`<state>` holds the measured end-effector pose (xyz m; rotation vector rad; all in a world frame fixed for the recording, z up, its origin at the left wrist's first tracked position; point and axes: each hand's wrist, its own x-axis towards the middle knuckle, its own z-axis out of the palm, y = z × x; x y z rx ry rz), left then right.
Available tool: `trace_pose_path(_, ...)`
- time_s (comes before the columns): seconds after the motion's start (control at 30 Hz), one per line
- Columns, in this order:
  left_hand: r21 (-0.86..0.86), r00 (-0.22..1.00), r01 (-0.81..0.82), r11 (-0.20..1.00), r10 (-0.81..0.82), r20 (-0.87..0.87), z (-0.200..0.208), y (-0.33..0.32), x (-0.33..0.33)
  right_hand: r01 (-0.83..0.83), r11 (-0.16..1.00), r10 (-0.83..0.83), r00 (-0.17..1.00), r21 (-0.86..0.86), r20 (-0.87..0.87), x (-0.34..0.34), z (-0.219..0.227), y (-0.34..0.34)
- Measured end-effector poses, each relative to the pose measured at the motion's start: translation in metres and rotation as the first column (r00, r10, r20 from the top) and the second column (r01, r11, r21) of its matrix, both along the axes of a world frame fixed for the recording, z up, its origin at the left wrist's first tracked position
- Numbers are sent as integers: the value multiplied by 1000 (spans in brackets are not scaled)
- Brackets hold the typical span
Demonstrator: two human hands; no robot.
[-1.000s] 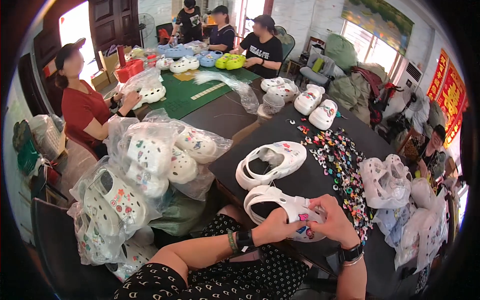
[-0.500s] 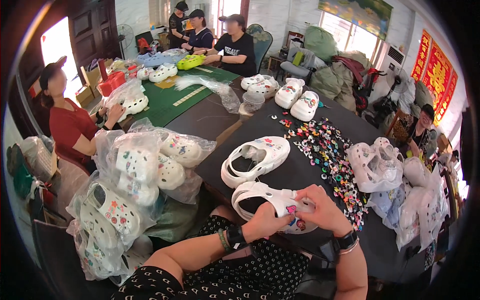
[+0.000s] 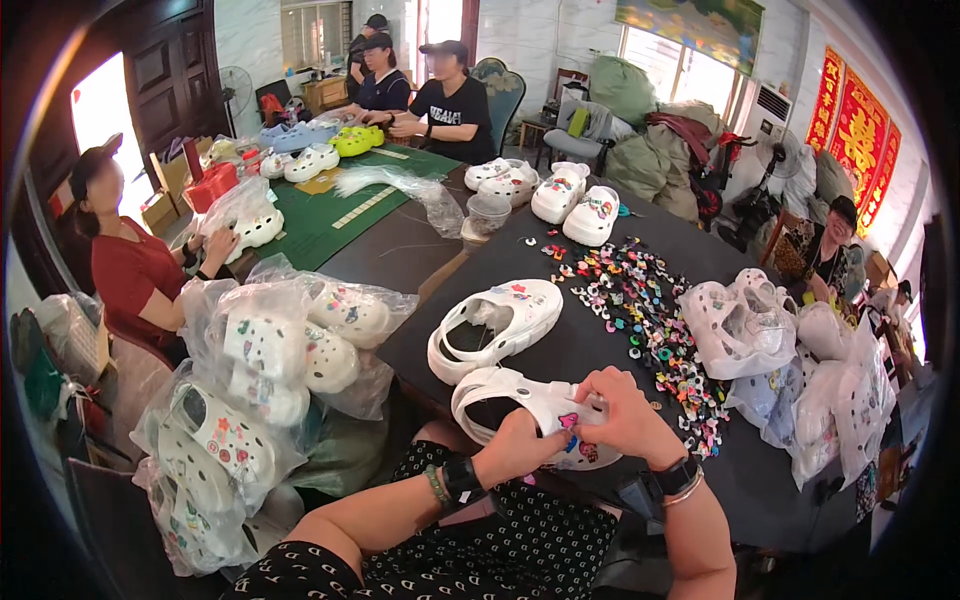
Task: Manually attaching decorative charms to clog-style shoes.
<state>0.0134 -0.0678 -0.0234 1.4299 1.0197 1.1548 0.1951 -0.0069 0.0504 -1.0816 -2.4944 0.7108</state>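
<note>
Head view: we see a white shoe [image 3: 540, 398] with holes, low in the middle of the frame, at the near edge of the dark table [image 3: 596, 352]. Its toe points right and a bit down, and its heel strap is on the left, so its long way runs from left to lower right. The left hand [image 3: 515, 447] is curled on the near side, and the right hand [image 3: 622, 415] is bent over the toe side; both are mostly closed and have hold of the shoe, with fingers close to the bright charms [image 3: 569, 421] on top. Those fingers hide part of the toe from us. Just above sits another white shoe [image 3: 530, 306], its toe pointing to the upper right; we cannot tell if the two touch. A heap of little colored charms [image 3: 650, 320] lies right of it, with bagged shoes [image 3: 735, 325] past the heap. More bagged shoes [image 3: 235, 440] are piled at the lower left.
</note>
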Motion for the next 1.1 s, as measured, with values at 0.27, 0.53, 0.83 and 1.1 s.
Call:
trace_pose_path(0.27,69,1000,-25,997,25,-7,0,1,4,105,993,-109,990,51,91,-8,7,-13)
trace_pose_path(0.53,-275,985,78,958,-116,-125,40,20,-15,-11,998,-7,959,-64,-282,32,-15,-12)
trace_pose_path(0.83,-482,932,-103,870,-85,-352,43,90,-45,376,924,-362,919,71,-153,118,-37,-37)
trace_pose_path(1.1,-334,737,-48,942,-192,-648,77,48,-36,482,876,-483,874,-32,-45,169,-63,-34)
